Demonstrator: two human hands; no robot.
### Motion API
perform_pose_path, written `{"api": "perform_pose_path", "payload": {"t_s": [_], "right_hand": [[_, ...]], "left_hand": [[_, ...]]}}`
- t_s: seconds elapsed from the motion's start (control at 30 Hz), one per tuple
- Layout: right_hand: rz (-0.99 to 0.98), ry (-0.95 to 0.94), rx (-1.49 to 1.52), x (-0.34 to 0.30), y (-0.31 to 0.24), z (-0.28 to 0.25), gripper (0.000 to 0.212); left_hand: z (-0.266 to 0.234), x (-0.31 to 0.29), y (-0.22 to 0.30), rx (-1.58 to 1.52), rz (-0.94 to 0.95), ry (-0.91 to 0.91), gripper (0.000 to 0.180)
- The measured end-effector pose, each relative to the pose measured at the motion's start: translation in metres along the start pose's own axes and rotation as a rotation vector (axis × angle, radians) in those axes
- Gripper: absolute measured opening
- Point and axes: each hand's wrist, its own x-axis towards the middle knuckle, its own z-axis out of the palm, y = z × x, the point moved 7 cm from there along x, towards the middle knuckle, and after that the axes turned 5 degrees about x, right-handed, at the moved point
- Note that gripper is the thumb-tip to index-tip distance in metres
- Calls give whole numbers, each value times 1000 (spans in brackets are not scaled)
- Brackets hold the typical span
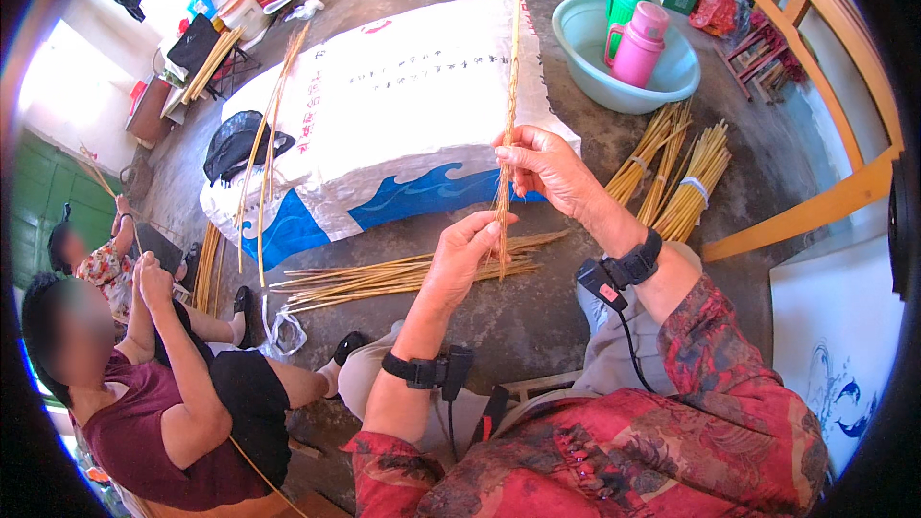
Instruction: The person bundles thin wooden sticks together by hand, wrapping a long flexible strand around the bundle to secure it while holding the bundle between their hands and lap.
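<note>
A long straw-coloured stalk [514,67] stands nearly upright in front of me, its lower end frayed and bushy like a seed head. My left hand [467,247] is closed around that frayed end, thumb and fingers pinched together. Higher up, my right hand [549,168] pinches the same stalk between thumb and fingers. Below my hands, a loose pile of similar stalks [384,280] lies on the floor. Behind the stalk spreads a white sheet [422,86] with a blue wave pattern along its near edge.
At the right lie tied bundles of stalks [696,182]. Beyond them, a pale blue basin [628,94] holds a pink flask [640,48] and a green one. A wooden frame [815,206] rises at far right. To my left, a person [163,403] sits close; another sits farther back.
</note>
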Motion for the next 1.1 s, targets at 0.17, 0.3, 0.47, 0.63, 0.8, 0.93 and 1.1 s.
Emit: {"api": "perform_pose_path", "payload": {"t_s": [0.17,0.3,0.47,0.63,0.8,0.93,1.1], "right_hand": [[4,15,10,-1,-2,0,19],[-34,-19,-42,0,-3,1,18],[-62,-6,-189,-2,-3,6,17],[-74,-22,-272,-5,2,7,16],[-25,-6,-325,-9,7,11,15],[-8,0,-341,-10,10,12,16],[12,32,-404,-9,16,13,18]], "left_hand": [[-2,2,-3,6,6,-39,23],[-7,6,-9,49,-22,-44,24],[-13,8,-18,211,-29,-14,22],[-12,8,-15,295,-68,1,27],[-5,8,2,189,81,67,27],[-2,8,2,297,109,74,24],[-2,8,-3,228,11,75,18]]}}
